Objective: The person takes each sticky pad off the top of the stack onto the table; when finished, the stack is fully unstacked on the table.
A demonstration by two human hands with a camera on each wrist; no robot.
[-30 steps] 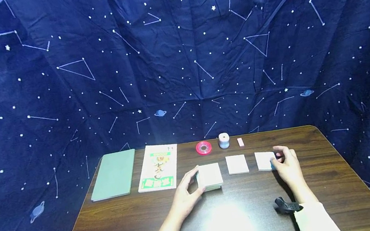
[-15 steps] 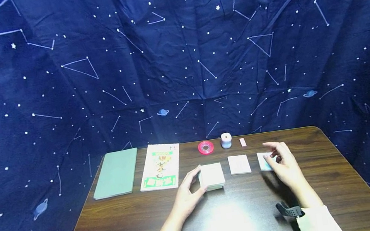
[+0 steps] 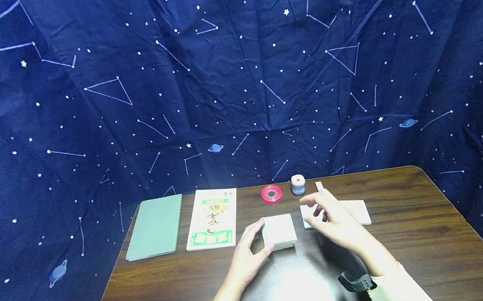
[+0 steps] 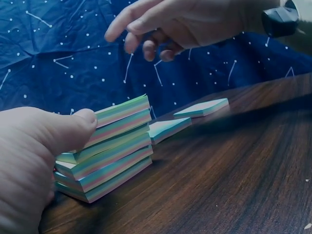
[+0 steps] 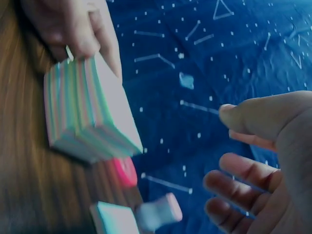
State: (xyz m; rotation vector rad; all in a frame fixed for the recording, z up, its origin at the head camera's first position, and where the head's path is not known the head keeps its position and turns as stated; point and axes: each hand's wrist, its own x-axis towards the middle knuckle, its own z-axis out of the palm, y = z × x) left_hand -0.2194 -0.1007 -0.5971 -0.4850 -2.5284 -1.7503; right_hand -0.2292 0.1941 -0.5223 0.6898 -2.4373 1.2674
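Note:
My left hand grips the side of a stack of sticky note pads, its thumb on the near edge. In the left wrist view the stack shows striped pastel edges, and its layers sit slightly askew. My right hand hangs in the air to the right of the stack, fingers loosely bent and holding nothing. Beneath it in the head view lies a single sticky note pad, partly covered by the hand. Farther right, another pad lies flat, its left part hidden by my wrist.
Along the back of the wooden table are a red ring-shaped spool, a white and blue spool and a small pink block. A printed booklet and a green notebook lie at left.
My right hand has left the rightmost sticky note pad and moved left, over the middle pad. The left hand keeps its grip on the stack. The head view has shifted slightly.

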